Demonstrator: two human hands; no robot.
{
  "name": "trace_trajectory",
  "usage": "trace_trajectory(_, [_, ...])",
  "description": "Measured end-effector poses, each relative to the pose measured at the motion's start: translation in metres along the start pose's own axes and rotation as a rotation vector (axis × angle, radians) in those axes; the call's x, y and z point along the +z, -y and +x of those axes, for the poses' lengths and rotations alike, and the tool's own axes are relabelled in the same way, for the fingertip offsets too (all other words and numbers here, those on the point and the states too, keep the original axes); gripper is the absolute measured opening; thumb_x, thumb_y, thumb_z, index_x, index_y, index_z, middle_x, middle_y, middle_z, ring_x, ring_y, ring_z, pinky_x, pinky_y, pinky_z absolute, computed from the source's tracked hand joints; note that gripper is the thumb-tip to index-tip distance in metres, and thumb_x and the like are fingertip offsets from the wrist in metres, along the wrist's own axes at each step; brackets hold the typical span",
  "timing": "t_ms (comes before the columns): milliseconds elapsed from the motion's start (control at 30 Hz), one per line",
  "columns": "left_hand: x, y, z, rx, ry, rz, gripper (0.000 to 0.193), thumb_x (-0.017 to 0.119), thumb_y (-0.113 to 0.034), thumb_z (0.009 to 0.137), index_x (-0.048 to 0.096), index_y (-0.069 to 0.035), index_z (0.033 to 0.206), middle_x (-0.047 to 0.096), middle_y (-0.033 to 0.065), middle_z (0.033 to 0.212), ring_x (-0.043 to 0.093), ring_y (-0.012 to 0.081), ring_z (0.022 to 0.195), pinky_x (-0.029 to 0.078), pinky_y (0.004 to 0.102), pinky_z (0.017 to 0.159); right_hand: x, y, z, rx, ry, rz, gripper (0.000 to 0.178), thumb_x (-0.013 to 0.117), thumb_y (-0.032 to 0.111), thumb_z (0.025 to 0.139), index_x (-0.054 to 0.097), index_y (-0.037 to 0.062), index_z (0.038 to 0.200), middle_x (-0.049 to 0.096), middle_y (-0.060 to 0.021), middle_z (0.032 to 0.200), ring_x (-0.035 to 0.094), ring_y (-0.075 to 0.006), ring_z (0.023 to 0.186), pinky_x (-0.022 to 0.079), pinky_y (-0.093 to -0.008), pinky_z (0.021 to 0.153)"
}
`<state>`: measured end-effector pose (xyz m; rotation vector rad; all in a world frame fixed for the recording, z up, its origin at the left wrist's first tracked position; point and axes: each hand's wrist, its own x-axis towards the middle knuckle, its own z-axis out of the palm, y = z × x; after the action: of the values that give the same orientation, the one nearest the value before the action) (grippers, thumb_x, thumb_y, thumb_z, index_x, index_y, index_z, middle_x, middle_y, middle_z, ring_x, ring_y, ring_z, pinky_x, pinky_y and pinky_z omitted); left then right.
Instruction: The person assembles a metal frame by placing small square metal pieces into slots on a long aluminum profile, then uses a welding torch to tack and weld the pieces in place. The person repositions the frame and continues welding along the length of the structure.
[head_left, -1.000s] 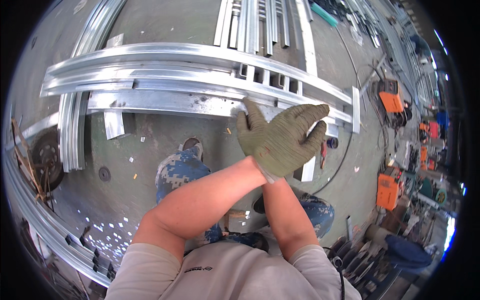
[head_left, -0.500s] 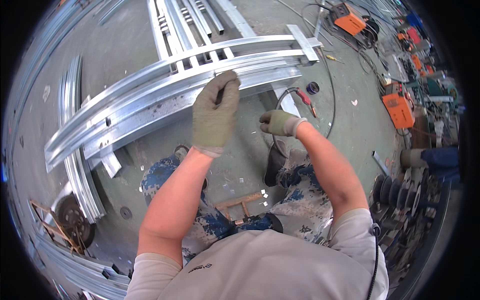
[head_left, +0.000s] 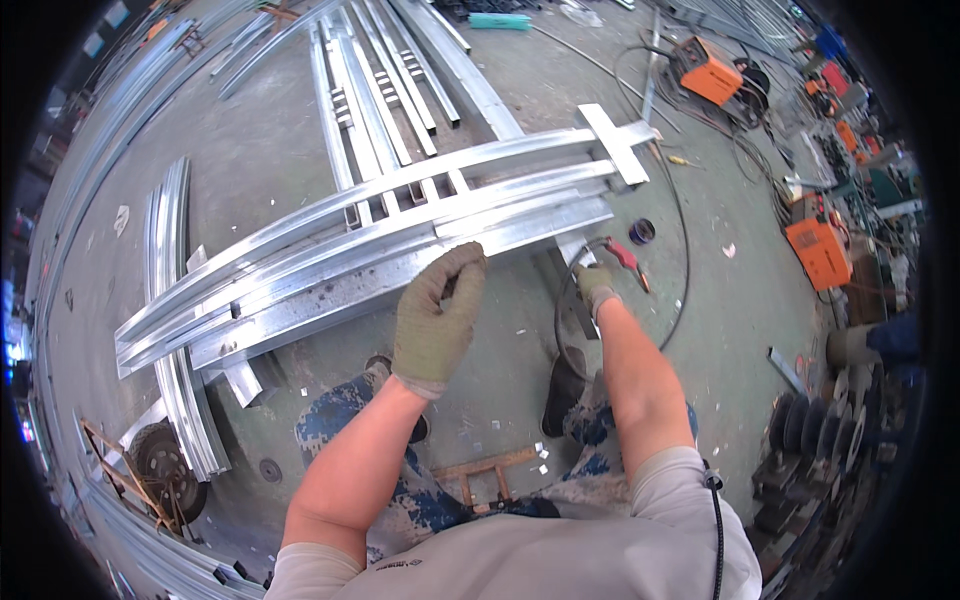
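My left hand [head_left: 438,325], in an olive work glove, is raised over the near edge of a galvanized steel channel [head_left: 300,297]. Its thumb and fingers are pinched together; what they hold, if anything, is hidden. My right hand [head_left: 597,287], gloved alike, reaches down beside a short steel crosspiece [head_left: 577,247] under the channels' right end. Its fingers are mostly hidden there, so their grip cannot be seen. Close to it lies a red-handled welding torch [head_left: 622,254] with its black cable [head_left: 557,320] looping round. A flat steel plate [head_left: 613,143] lies across the far channel's right end.
Long steel profiles [head_left: 375,90] lie beyond the channels, and more [head_left: 170,260] lie at the left. A round tin [head_left: 641,231] stands right of the torch. Orange welding machines [head_left: 708,70] with cables are at the right. A small wooden stool [head_left: 487,468] is beneath me.
My right hand has moved forward and down to the crosspiece by the torch. My left hand stays pinched and appears lower in view as the head view has shifted.
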<state>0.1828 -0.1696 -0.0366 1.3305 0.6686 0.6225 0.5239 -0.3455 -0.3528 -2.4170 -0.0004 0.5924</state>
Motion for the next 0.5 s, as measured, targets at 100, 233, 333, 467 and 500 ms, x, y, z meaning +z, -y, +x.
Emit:
trace_trajectory(100, [-0.003, -0.002, 0.003, -0.045, -0.022, -0.004, 0.031, 0.067, -0.016, 0.106, 0.07, 0.001, 0.132, 0.074, 0.0061, 0.119, 0.066, 0.011, 0.11, 0.051, 0.0255, 0.098, 0.022, 0.009, 0.013, 0.135, 0.054, 0.098, 0.04, 0.077, 0.027, 0.091, 0.067, -0.0005, 0.119, 0.071, -0.0128, 0.096, 0.067, -0.0237, 0.074, 0.053, -0.0398, 0.062])
trace_trajectory(233, [-0.009, -0.002, 0.006, -0.135, -0.066, -0.041, 0.031, 0.066, -0.016, 0.106, 0.07, 0.001, 0.131, 0.074, 0.0057, 0.118, 0.066, 0.0106, 0.109, 0.051, 0.0254, 0.098, 0.031, 0.06, -0.025, 0.181, 0.122, 0.215, 0.047, 0.082, 0.03, 0.087, 0.069, -0.0046, 0.116, 0.073, -0.0154, 0.1, 0.07, -0.028, 0.083, 0.056, -0.0411, 0.07])
trace_trajectory(333, [-0.001, 0.002, 0.006, -0.1, -0.021, -0.028, 0.029, 0.066, -0.015, 0.106, 0.07, 0.0, 0.13, 0.074, 0.0051, 0.118, 0.066, 0.0102, 0.109, 0.051, 0.0254, 0.097, 0.026, 0.068, -0.034, 0.036, 0.018, -0.098, 0.072, 0.086, 0.034, 0.082, 0.063, -0.0099, 0.134, 0.073, -0.0236, 0.125, 0.071, -0.0342, 0.112, 0.055, -0.0398, 0.096])
trace_trajectory(467, [0.001, 0.009, 0.004, -0.052, 0.007, 0.023, 0.027, 0.067, -0.015, 0.106, 0.072, -0.001, 0.128, 0.074, 0.0023, 0.114, 0.065, 0.0085, 0.104, 0.051, 0.0236, 0.094, 0.032, 0.066, -0.06, 0.069, 0.053, 0.279, 0.068, 0.084, 0.033, 0.086, 0.063, -0.0058, 0.137, 0.072, -0.0225, 0.126, 0.069, -0.0335, 0.117, 0.054, -0.0402, 0.101])
trace_trajectory(500, [0.0, 0.011, 0.002, -0.052, 0.006, 0.035, 0.027, 0.067, -0.015, 0.106, 0.071, 0.0, 0.129, 0.073, 0.0019, 0.114, 0.065, 0.0082, 0.104, 0.051, 0.0233, 0.093, 0.029, 0.066, -0.064, 0.095, 0.059, 0.418, 0.063, 0.083, 0.032, 0.087, 0.065, -0.0044, 0.135, 0.073, -0.0199, 0.119, 0.071, -0.0321, 0.108, 0.056, -0.0419, 0.095])
